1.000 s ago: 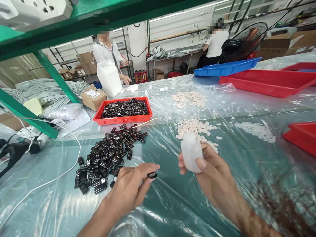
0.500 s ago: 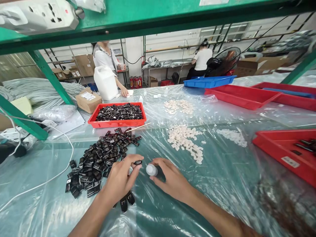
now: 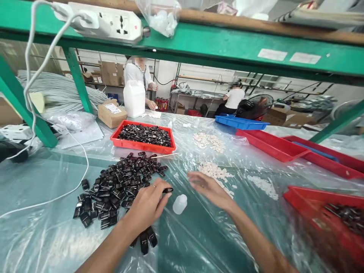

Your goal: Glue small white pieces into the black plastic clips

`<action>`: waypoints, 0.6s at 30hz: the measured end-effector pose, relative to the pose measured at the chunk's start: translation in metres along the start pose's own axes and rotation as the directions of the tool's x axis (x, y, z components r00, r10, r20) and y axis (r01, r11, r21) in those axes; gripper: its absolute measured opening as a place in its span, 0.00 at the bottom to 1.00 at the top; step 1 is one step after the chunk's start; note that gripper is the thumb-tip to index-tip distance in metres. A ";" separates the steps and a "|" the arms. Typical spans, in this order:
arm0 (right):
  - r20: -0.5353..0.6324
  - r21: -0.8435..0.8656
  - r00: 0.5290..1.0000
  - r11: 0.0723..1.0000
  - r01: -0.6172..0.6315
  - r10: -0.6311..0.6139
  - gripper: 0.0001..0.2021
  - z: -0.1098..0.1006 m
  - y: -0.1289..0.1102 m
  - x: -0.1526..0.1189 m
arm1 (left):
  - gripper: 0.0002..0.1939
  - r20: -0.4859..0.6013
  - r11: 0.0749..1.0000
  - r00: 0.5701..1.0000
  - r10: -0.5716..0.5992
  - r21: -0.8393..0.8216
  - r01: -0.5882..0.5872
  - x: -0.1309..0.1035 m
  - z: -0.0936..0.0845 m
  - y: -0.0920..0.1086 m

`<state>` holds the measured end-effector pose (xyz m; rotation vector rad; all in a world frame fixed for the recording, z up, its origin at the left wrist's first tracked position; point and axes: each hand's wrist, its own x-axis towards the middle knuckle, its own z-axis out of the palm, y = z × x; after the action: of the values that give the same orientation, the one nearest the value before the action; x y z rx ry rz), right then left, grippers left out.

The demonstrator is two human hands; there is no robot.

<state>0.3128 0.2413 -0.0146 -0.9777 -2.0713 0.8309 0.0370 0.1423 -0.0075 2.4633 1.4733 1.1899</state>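
A small black part [image 3: 168, 190] is pinched between the thumb and fingertips of my left hand [image 3: 150, 201], beside a loose pile of black parts [image 3: 119, 182]. My right hand [image 3: 209, 187] is raised over the table with its fingers apart and nothing seen in them, near a heap of small whitish pieces [image 3: 216, 171]. Between the two hands a small translucent white bottle [image 3: 180, 204] stands on the green surface, touched by neither. A thin wooden stick [image 3: 165, 155] lies at the top of the black pile.
Behind the pile sits a red tray of black parts [image 3: 143, 136], with a cardboard box [image 3: 112, 113] and a white jug [image 3: 134, 99] beyond. Red trays [image 3: 273, 146] line the right. A white cable [image 3: 85, 159] crosses the left. A green shelf beam [image 3: 199, 45] spans above. Two people are behind.
My right hand has let go of the white bottle and moved up and right towards the whitish pieces. My left hand still holds the black part. The camera view has shifted.
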 end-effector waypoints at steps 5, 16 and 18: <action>-0.040 -0.136 0.999 0.991 -0.012 0.006 0.18 0.039 0.018 0.086 | 0.07 -0.022 1.000 1.000 0.004 -0.024 -0.005 -0.002 -0.001 0.004; -0.052 -0.358 0.994 0.928 -0.104 0.091 0.20 0.075 0.029 0.136 | 0.09 -0.024 1.000 1.000 0.017 -0.021 -0.017 0.000 -0.007 0.010; -0.060 -0.355 0.996 0.931 -0.089 0.073 0.20 0.068 0.031 0.133 | 0.10 -0.026 1.000 0.999 0.023 -0.004 -0.023 0.000 -0.008 0.012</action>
<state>0.2071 0.3494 -0.0350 -1.2705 -2.1989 0.4700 0.0405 0.1334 0.0032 2.4787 1.4508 1.2320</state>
